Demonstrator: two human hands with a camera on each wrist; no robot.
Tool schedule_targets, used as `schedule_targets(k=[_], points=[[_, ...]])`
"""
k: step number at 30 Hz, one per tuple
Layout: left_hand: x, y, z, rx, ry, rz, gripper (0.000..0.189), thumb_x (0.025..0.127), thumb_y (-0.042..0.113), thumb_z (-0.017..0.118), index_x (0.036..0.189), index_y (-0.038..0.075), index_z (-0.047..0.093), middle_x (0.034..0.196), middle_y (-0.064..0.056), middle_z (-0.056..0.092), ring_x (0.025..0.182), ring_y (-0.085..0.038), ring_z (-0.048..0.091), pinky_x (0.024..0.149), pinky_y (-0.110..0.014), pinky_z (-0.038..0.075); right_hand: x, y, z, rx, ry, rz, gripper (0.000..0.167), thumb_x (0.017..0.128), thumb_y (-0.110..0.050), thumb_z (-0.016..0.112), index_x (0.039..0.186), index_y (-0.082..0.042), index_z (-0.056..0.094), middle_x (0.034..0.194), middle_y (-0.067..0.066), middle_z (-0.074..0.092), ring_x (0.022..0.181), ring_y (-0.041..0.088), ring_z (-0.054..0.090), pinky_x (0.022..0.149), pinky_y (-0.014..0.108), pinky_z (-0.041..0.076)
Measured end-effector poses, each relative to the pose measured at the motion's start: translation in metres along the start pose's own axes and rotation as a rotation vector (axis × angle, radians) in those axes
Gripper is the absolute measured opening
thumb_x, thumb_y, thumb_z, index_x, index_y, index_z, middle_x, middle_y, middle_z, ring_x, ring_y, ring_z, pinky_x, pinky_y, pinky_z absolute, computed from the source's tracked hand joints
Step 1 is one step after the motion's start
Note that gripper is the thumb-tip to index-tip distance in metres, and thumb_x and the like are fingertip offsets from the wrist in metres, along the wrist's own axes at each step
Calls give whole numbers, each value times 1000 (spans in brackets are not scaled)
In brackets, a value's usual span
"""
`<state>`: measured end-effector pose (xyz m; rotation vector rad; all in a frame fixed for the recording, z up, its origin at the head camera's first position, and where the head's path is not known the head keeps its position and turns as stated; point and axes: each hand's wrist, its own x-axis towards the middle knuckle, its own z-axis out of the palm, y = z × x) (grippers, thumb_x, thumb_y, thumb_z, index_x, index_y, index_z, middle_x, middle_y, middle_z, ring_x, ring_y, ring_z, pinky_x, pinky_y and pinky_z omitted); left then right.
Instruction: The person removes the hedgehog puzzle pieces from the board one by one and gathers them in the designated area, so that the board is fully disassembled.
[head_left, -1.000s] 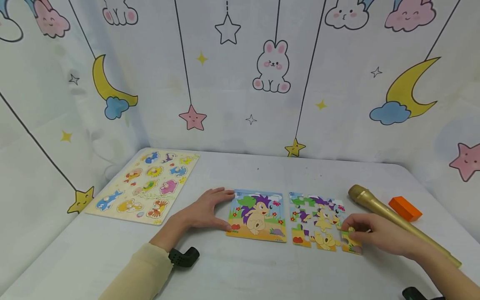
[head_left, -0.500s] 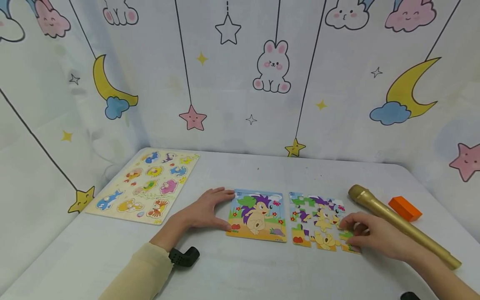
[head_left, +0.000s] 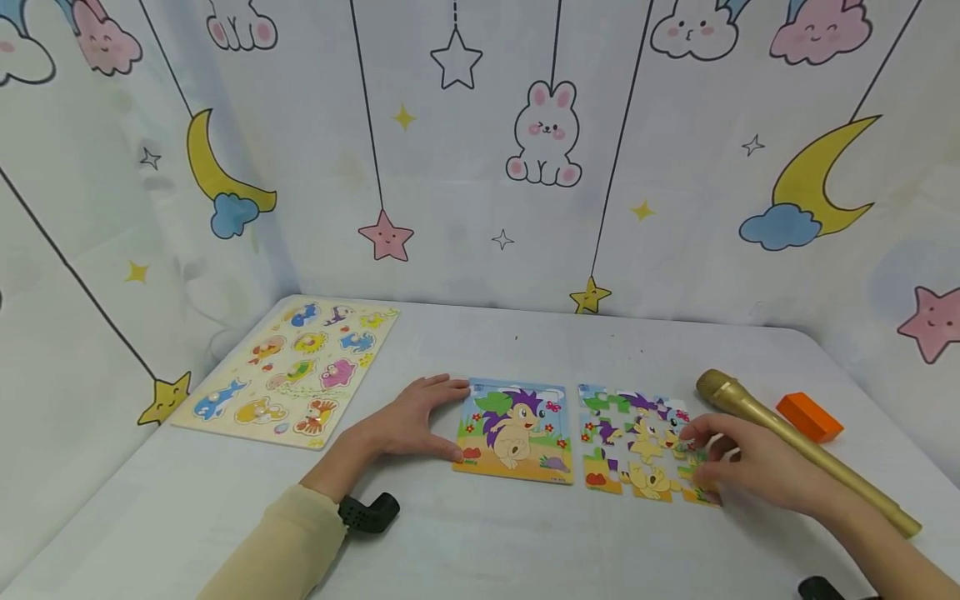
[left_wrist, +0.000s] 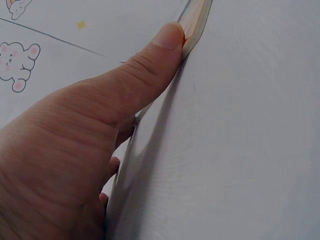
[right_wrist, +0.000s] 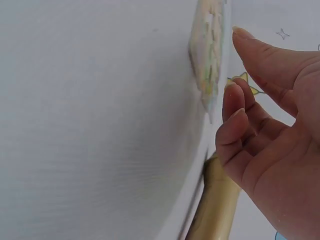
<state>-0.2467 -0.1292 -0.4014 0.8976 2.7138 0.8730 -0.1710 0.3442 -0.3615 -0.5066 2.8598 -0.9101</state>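
Note:
On the table, a square hedgehog picture board lies beside my left hand. My left thumb touches its near left corner, and the straight fingers reach its far left edge. To its right lies a loosely laid jigsaw puzzle of the same picture, with small gaps between pieces. My right hand hovers at the puzzle's right side, partly hiding the lower right corner piece. In the right wrist view, thumb and fingertips stand apart with nothing between them.
A gold microphone lies slantwise beyond the right hand and partly under its forearm in view. Behind it sits an orange block. At the far left lies a cream animal peg board. A patterned cloth hangs behind the table.
My right hand has moved the lower right corner piece slightly left against its neighbours, then let go of it, with thumb and fingers spreading. The left hand stays still.

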Motion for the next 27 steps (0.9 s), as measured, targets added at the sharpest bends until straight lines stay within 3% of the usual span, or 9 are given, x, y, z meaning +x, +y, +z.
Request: schedule_targets(k=[5, 14, 21, 27], points=[[-1, 0, -1, -3, 0, -10, 93, 77, 52, 83, 153, 16, 46, 160, 0, 36, 151, -30, 17, 118, -57, 20, 8, -6, -3, 10, 26, 28, 42, 86, -19, 82, 122, -5, 64, 107, 5, 62, 87, 16, 60, 71, 25, 56], [-2, 0, -1, -3, 0, -37, 92, 77, 55, 81, 154, 19, 45, 161, -2, 33, 151, -31, 17, 117, -59, 23, 24, -29, 5, 16, 126, 6, 36, 94, -26, 74, 122, -5, 65, 108, 5, 63, 92, 21, 60, 73, 24, 56], [-1, 3, 0, -7, 10, -33, 83, 85, 54, 72, 154, 18, 44, 163, -3, 30, 151, -30, 18, 118, -57, 21, 31, -36, 15, -16, 234, -82, 32, 98, -22, 69, 126, -5, 66, 114, 8, 67, 93, 19, 61, 76, 22, 55], [-3, 4, -3, -5, 80, -42, 73, 92, 48, 68, 151, 12, 47, 161, -5, 34, 149, -29, 24, 118, -52, 25, 31, -41, 15, -70, 305, -130, 28, 100, -16, 66, 126, -7, 66, 117, 12, 65, 94, 23, 62, 72, 23, 55]])
